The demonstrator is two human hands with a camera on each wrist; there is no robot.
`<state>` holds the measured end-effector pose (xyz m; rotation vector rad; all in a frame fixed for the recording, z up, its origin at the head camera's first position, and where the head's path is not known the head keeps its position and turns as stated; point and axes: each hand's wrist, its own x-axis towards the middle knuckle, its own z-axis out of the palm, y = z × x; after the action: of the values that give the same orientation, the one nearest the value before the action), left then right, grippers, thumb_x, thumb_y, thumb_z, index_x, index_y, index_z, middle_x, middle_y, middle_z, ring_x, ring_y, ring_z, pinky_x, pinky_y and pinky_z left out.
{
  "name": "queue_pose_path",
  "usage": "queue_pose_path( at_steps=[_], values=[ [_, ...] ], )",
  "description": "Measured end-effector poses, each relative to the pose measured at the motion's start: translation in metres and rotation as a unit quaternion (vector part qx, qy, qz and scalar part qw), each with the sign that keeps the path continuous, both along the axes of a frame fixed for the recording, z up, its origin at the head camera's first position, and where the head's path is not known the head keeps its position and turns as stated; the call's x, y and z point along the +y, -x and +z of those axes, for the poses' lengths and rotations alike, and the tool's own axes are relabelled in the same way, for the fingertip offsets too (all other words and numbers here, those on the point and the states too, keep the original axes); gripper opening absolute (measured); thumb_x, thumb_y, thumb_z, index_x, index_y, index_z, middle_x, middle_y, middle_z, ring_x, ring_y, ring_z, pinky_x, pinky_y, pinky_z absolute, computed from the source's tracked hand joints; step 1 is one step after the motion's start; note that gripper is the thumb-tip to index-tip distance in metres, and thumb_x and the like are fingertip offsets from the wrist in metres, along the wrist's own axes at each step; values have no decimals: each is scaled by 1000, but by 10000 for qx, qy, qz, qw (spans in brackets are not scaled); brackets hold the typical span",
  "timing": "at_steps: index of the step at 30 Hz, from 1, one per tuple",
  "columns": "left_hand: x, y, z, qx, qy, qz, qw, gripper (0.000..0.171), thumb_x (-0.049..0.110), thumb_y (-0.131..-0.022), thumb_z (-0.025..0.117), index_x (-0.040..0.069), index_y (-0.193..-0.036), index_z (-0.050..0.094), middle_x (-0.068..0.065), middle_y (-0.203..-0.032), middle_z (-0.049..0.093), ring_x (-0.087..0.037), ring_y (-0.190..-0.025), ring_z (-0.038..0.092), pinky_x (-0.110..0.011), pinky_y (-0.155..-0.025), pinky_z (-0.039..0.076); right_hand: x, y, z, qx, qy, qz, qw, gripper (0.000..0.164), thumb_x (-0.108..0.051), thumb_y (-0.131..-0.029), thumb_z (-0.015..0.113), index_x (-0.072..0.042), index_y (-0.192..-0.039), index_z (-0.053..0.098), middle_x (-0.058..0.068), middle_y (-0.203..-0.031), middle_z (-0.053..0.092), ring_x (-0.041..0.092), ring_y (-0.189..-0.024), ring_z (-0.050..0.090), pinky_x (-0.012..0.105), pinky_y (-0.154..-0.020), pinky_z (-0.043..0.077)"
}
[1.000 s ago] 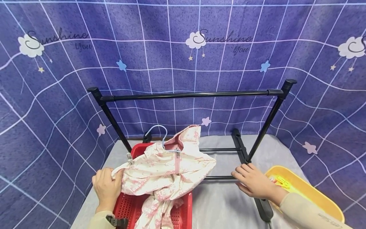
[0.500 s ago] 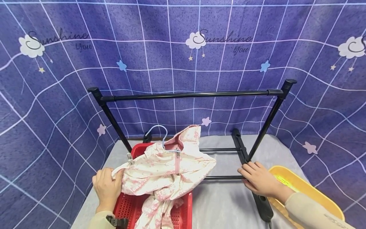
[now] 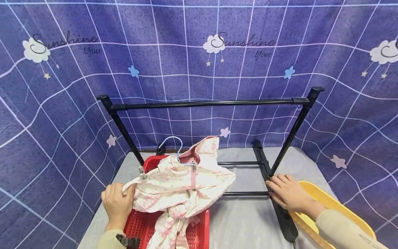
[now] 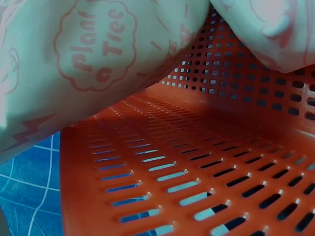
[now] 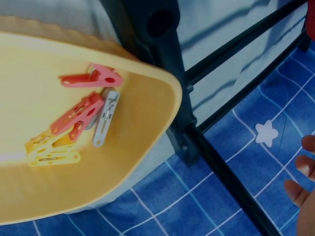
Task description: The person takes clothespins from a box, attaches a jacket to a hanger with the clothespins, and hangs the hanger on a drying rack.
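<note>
A white-and-pink printed hooded jacket [image 3: 174, 188] with a pink zipper lies over the red basket [image 3: 205, 228], a light-blue hanger [image 3: 180, 145] in its neck. At the jacket's left end my left hand [image 3: 117, 204] grips the sleeve between thumb and fingers. A grey clothespin [image 3: 142, 173] is clipped on that sleeve's upper edge. My right hand [image 3: 289, 192], fingers loosely extended and holding nothing, hovers by the rack's right foot [image 3: 284, 224], beside the yellow tray [image 3: 339, 209]. In the right wrist view, red clothespins [image 5: 78, 115], a grey clothespin [image 5: 106, 118] and yellow ones lie in that tray.
A black clothes rack [image 3: 208, 103] spans the back, its two uprights leaning outward and its lower bars close to the grey tabletop [image 3: 245, 218]. A purple-blue grid-patterned curtain [image 3: 199, 76] surrounds the table. The basket's slotted wall [image 4: 206, 162] lies below the sleeve.
My right hand has moved right, from near the rack's lower bar toward the yellow tray. My left hand and the jacket have stayed in place.
</note>
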<state>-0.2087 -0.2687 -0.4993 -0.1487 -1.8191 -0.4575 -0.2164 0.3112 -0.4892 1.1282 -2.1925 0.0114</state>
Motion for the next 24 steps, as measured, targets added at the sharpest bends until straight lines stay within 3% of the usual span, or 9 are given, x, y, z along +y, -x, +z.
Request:
queue_pose_path(
  at_steps=[24],
  values=[
    [0, -3, 0, -124, 0, 10, 9999, 62, 57, -97, 52, 0, -72, 47, -16, -64, 43, -40, -61, 41, -50, -61, 24, 40, 0, -9, -233, -75, -646, 9976, 56, -42, -105, 20, -6, -108, 63, 6, -94, 56, 28, -85, 53, 45, -68, 40]
  ],
)
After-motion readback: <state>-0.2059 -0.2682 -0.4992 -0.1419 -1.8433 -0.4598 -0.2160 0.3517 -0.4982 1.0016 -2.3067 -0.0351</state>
